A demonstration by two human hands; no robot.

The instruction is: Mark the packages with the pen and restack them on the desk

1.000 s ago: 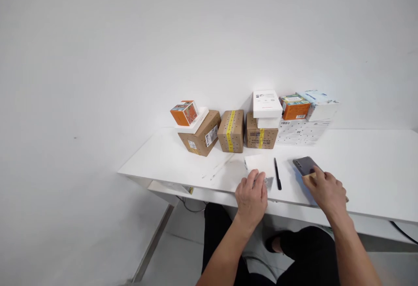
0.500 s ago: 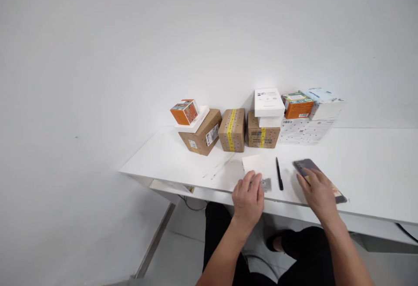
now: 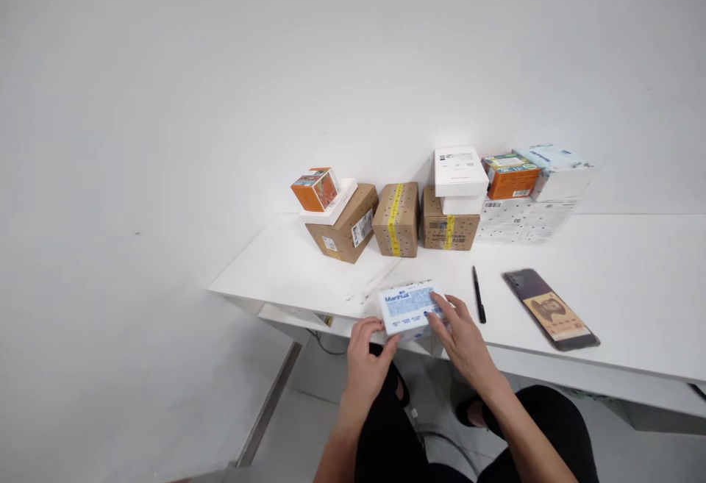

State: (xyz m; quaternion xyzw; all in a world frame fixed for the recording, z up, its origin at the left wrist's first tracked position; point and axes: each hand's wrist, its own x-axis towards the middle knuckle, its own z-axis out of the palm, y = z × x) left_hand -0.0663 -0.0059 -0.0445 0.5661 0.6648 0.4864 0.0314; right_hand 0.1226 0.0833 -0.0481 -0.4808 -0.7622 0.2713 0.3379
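Because half-curled left hand (image 3: 366, 358) and loosely spread right hand (image 3: 464, 340) hold a packet (image 3: 408, 309) by opposite ends, at the near edge of the table (image 3: 645, 284), a slackened grip could drop it.

Brown cardboard boxes (image 3: 405, 239), three in number; small white boxes (image 3: 457, 178), likewise three; orange boxes (image 3: 510, 180), two; large spotted white box (image 3: 523, 224), one; white-and-blue packs (image 3: 413, 310), two. The packages therefore total eleven. Items occurring singly are the black pen (image 3: 479, 295), the phone (image 3: 551, 310) and the white table (image 3: 651, 277). One left hand (image 3: 368, 358) and one right hand (image 3: 466, 340) make two; black trouser legs (image 3: 557, 424), also two.
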